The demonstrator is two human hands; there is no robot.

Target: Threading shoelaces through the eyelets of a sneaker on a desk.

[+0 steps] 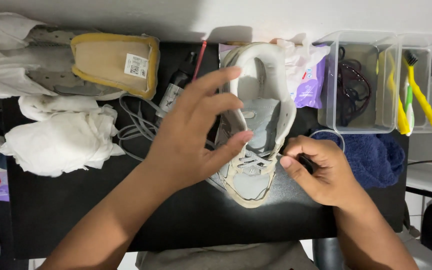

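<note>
The grey and white sneaker lay on the black surface, toe toward the person. The left hand steadied it with fingers spread wide, the thumb pressing the laced vamp and the fingertips over the collar. The right hand sat just beside the shoe's right side, its fingers curled narrowly around something small and dark; whether that was a lace end or a tool could not be told. Loose grey laces trailed left, near the crumpled white cloths and a small spray bottle. The left hand's grip looked light, so a hard tug from the right could probably twist the shoe, or drag it toward the blue towel and clear bins.
</note>
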